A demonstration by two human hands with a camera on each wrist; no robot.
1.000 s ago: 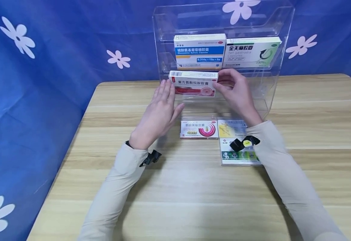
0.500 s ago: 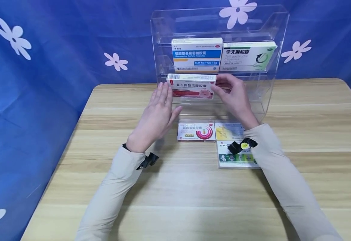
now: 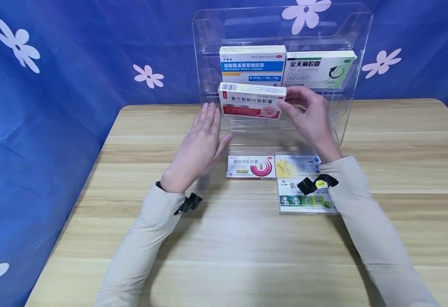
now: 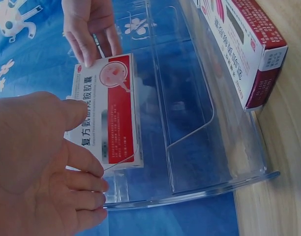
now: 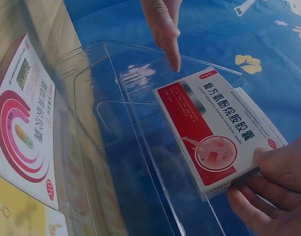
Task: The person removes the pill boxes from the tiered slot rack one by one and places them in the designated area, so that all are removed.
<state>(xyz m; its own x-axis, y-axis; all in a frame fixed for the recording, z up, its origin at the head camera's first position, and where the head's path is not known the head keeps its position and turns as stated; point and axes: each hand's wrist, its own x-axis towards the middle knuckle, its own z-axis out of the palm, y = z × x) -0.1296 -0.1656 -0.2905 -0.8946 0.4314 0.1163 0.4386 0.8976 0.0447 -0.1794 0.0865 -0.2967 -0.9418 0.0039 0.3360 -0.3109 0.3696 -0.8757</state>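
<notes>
My right hand (image 3: 310,115) pinches the right end of a red-and-white medicine box (image 3: 251,101), thumb on the front and fingers behind. The box is slightly tilted, in front of the middle tier of a clear acrylic display rack (image 3: 347,111). Fingers straight, my left hand (image 3: 199,145) is at the rack's left side, by the box's left end. In the right wrist view the left fingertips (image 5: 174,61) are apart from the box; whether they touch the rack I cannot tell. The box's printed front shows in the left wrist view (image 4: 104,115).
On the upper tier stand a blue-and-white medicine box (image 3: 252,64) and a green-and-white one (image 3: 318,70). Lower down lie a pink-ringed box (image 3: 251,167), a yellow-and-white box (image 3: 297,165) and a white-green box (image 3: 304,200). A blue flowered cloth (image 3: 74,64) hangs behind the wooden table (image 3: 224,264).
My right hand has lifted the red-and-white medicine box up and slightly right; it now overlaps the bottom of the blue-and-white box. The left hand has stayed nearly still, and the box has left its fingertips.
</notes>
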